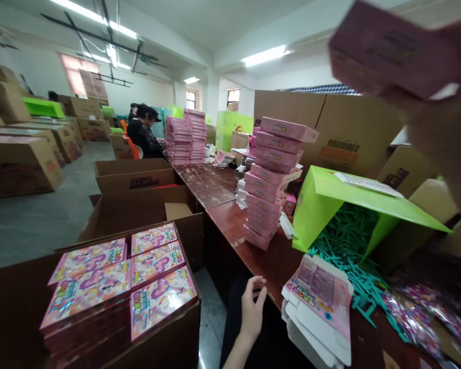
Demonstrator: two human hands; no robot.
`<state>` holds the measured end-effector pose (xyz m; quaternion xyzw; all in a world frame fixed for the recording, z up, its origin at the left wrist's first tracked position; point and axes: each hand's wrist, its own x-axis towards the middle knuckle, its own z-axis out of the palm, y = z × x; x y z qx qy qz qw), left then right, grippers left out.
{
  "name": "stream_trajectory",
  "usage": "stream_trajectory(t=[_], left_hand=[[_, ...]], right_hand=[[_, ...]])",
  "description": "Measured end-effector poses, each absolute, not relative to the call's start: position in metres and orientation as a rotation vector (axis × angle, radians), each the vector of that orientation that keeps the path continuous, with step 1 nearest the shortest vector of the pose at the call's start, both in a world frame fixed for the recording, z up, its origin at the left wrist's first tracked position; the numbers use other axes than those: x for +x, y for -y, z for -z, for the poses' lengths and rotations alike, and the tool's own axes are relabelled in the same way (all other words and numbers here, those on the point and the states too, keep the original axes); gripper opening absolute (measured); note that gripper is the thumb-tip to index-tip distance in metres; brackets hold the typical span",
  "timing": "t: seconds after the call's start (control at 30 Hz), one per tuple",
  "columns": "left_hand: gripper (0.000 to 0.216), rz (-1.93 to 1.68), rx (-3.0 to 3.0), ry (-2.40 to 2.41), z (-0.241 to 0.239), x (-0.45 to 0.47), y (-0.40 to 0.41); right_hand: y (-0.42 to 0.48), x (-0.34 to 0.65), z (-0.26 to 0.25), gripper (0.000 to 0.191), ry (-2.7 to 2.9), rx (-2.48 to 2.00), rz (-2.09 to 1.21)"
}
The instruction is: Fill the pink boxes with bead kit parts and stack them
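High at the upper right, my right hand [460,59] grips a pink box [384,48], blurred and close to the camera. My left hand [252,307] is over my lap by the table edge, fingers loosely bent and apart, holding nothing. To its right lies a pile of flat, unfolded pink-and-white cartons [322,297]. Beyond it rises a leaning stack of closed pink boxes [269,189] on the brown table [218,212]. On the left, an open cardboard box [194,328] holds rows of shiny pink boxes [161,302], printed sides up.
A tipped lime-green bin [315,205] spills teal plastic sticks [353,230] onto the table. Clear packets of colourful bits [418,312] lie at the right. More open cartons [138,207] line the table's left side. Farther off, a person [144,136] sits near tall pink stacks [184,136].
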<state>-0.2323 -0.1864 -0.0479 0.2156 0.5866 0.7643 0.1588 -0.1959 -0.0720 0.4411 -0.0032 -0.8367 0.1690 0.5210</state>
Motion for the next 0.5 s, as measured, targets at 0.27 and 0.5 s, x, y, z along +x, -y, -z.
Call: stream_trajectory(t=[0.27,0.5], left_hand=[[0.03,-2.013,0.633,-1.578,0.079,-0.26,0.092],[0.054,-2.265,0.236,-1.876,0.074,-0.336,0.11]], right_hand=[[0.01,-0.338,-0.471,0.056,2.175,0.124,0.207],[-0.003,-0.338,-0.462,0.077,2.541,0.075,-0.15]])
